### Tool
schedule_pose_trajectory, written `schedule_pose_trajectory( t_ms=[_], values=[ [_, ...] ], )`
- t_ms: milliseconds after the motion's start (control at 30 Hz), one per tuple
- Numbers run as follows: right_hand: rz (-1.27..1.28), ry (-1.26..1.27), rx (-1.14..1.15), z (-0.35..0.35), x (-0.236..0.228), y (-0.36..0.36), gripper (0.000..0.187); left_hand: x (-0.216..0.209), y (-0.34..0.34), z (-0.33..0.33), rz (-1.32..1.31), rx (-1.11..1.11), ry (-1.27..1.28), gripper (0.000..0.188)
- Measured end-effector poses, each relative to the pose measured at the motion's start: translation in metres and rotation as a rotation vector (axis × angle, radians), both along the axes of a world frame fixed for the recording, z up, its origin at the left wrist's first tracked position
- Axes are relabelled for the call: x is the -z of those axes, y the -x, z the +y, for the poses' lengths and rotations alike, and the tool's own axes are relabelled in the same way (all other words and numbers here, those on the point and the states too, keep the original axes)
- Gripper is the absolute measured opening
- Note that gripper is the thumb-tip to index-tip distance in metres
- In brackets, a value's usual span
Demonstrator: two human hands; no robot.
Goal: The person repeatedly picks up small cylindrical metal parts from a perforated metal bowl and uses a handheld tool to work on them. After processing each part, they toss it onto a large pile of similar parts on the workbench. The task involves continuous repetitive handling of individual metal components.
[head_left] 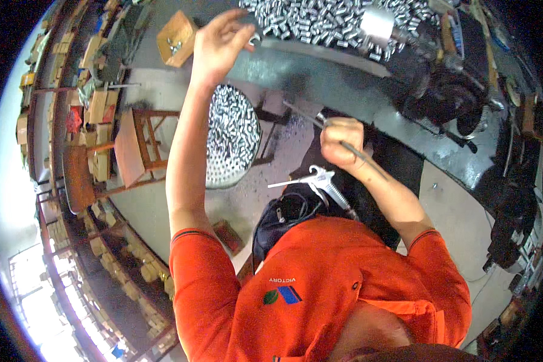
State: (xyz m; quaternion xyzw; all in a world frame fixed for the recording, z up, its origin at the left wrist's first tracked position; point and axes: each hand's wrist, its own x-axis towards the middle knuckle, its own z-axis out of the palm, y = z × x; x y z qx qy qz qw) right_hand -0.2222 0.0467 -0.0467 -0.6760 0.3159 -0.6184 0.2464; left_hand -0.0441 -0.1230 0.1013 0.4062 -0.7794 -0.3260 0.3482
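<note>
My left hand reaches out over the bench with its fingers apart, near the left end of a large pile of small shiny metal cylinders. One small metal piece is by its fingertips; whether they touch it I cannot tell. In front of my body, my right hand is closed around a thin metal rod, which sticks out on both sides of the fist. A short metal cylinder shows at the rod beside the fingers. Below that fist, a silver air blow gun lies across my lap.
A round perforated basket heaped with metal cylinders stands below the bench edge. An open wooden box sits at the far left. Dark machinery occupies the right. Left are a wooden stool and shelves of boxes.
</note>
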Motion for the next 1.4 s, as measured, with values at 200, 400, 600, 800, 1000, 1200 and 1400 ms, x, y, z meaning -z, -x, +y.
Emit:
schedule_pose_trajectory(
  t_ms=[200,400,600,800,1000,1200,1400],
  values=[
    [-0.040,-0.074,-0.012,0.003,-0.002,-0.008,0.029,0.110,-0.122,0.075,-0.575,-0.267,-0.107,0.029],
    [0.025,-0.122,-0.086,0.002,0.000,-0.003,0.010,0.202,-0.198,0.099,-0.746,-0.409,-0.335,0.033],
    [-0.021,-0.148,-0.048,0.000,0.007,-0.012,0.024,0.254,-0.193,0.103,-1.002,-0.524,-0.286,0.036],
    [0.050,-0.068,-0.032,0.000,0.002,-0.008,0.024,0.244,-0.182,0.098,-1.050,-0.447,-0.244,0.026],
    [-0.007,-0.105,-0.059,0.003,0.002,-0.014,0.035,0.226,-0.148,0.095,-1.235,-0.431,-0.185,0.024],
    [-0.011,-0.135,-0.110,0.005,-0.002,-0.016,0.034,0.214,-0.163,0.090,-1.242,-0.464,-0.228,0.031],
    [0.027,-0.093,-0.166,0.005,-0.004,-0.017,0.033,0.177,-0.150,0.102,-0.033,-0.471,-0.696,0.017]
  ],
)
